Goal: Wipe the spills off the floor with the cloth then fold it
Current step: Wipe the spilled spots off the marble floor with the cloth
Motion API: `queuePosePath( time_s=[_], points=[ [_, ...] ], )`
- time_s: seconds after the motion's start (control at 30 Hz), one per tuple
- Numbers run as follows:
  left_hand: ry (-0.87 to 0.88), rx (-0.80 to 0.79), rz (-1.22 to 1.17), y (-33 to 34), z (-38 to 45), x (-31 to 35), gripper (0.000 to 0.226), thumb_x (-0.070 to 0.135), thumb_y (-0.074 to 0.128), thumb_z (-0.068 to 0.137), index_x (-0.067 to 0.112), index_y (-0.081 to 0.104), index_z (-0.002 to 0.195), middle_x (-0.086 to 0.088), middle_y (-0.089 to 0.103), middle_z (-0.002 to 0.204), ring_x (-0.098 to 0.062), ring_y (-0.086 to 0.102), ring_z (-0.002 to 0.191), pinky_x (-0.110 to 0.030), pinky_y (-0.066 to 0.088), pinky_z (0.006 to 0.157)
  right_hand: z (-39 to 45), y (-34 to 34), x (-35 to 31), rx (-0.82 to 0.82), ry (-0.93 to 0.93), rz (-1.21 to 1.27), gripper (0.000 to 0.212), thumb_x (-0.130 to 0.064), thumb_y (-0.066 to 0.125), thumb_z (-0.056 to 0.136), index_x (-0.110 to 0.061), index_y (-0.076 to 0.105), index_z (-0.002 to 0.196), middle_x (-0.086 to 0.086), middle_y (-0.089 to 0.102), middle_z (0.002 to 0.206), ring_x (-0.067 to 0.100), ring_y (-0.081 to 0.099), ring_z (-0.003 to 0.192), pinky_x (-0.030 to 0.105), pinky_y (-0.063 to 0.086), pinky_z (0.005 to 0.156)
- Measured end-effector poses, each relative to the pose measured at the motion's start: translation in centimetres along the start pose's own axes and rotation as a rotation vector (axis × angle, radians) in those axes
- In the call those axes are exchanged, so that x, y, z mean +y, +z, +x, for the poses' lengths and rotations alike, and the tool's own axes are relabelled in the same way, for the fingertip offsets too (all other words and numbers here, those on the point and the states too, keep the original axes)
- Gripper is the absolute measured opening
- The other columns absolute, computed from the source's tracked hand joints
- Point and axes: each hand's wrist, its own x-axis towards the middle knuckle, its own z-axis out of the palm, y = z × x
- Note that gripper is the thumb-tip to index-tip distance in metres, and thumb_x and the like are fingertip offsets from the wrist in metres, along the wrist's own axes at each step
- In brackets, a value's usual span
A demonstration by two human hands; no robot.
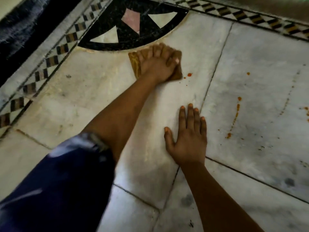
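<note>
I see a pale stone floor (87, 91) made of big slabs with thin dark lines between them. At the far side there is a black curved shape (133, 24) set into the floor, with pink and white triangles inside it. A border strip (50, 59) of small dark and light squares runs along the far left edge, and another one (242, 17) runs along the far right edge. A dark blue sleeve (58, 186) fills the near left corner.

left hand (157, 67) pressing cloth (133, 63) (brown), right hand (189, 138) flat
</note>
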Motion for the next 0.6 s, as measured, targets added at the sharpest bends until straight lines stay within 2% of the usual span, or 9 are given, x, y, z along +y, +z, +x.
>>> queuePosePath(
  time_s=[0.1,0.17,0.23,0.3,0.43,0.5,0.57,0.6],
  points=[
    [0.161,0.029,0.053,0.8,-2.5,-2.3,0.053,0.055,0.022,0.097,0.041,0.016,0.148,0.004,0.007,0.16,-0.023,0.005,0.146,-0.057,-0.001,0.111,0.0,-0.2,-0.1,0.002,0.008,0.002,0.072,-0.051,0.033,0.087,-0.008,0.032,0.145,0.016,0.027,0.152,0.031,0.025,0.141,0.043,0.013,0.115],
    [0.085,0.059,0.07,0.0,-0.4,-3.9,0.051,0.051,0.022,0.098,0.037,0.017,0.148,0.002,0.01,0.159,-0.024,0.008,0.146,-0.058,0.001,0.112,0.0,-0.2,-0.1,-0.002,0.014,-0.004,0.072,-0.051,0.033,0.087,-0.008,0.032,0.145,0.016,0.027,0.152,0.031,0.025,0.141,0.044,0.013,0.115],
    [-0.078,0.046,0.018,-1.3,3.2,-4.0,0.053,0.048,0.019,0.099,0.032,0.013,0.149,0.0,0.005,0.16,-0.026,0.002,0.147,-0.061,-0.003,0.112,-0.1,-0.2,0.0,-0.009,0.01,-0.007,0.072,-0.051,0.034,0.087,-0.008,0.032,0.145,0.016,0.028,0.152,0.031,0.025,0.141,0.045,0.013,0.114],
    [-0.116,0.013,-0.021,-2.0,6.0,-2.4,0.053,0.047,0.018,0.1,0.03,0.013,0.15,0.0,0.002,0.16,-0.028,-0.002,0.147,-0.064,-0.006,0.111,0.0,-0.2,0.1,-0.007,0.006,-0.003,0.071,-0.051,0.035,0.087,-0.008,0.034,0.144,0.016,0.03,0.151,0.031,0.026,0.14,0.045,0.013,0.113],
    [0.179,-0.026,0.043,-0.3,2.7,1.4,0.053,0.051,0.018,0.099,0.036,0.014,0.149,0.002,0.004,0.16,-0.022,-0.001,0.147,-0.058,-0.008,0.112,0.4,-0.2,0.1,0.004,0.009,0.005,0.071,-0.05,0.035,0.086,-0.008,0.035,0.143,0.016,0.031,0.151,0.032,0.028,0.14,0.045,0.014,0.113],
    [0.306,-0.04,0.063,0.8,-1.9,0.1,0.054,0.058,0.016,0.096,0.042,0.012,0.148,0.006,0.004,0.16,-0.019,0.0,0.147,-0.054,-0.006,0.112,0.4,-0.3,0.0,0.004,0.011,0.01,0.071,-0.05,0.035,0.086,-0.007,0.036,0.143,0.016,0.031,0.151,0.032,0.027,0.14,0.046,0.015,0.114],
    [0.345,-0.021,0.068,1.3,-5.8,-2.8,0.061,0.063,0.009,0.089,0.044,0.012,0.147,0.007,0.007,0.159,-0.02,0.003,0.147,-0.053,-0.003,0.112,0.2,-0.3,0.0,-0.007,0.014,0.017,0.071,-0.05,0.034,0.086,-0.008,0.035,0.143,0.016,0.03,0.151,0.032,0.026,0.14,0.046,0.014,0.114],
    [0.3,0.006,0.075,1.2,-6.3,-4.2,0.063,0.064,0.008,0.087,0.044,0.013,0.147,0.007,0.009,0.159,-0.021,0.005,0.146,-0.053,-0.002,0.112,0.3,-0.4,0.0,-0.007,0.014,0.02,0.071,-0.05,0.034,0.086,-0.008,0.035,0.144,0.016,0.029,0.151,0.032,0.025,0.141,0.047,0.014,0.114]
  ],
)
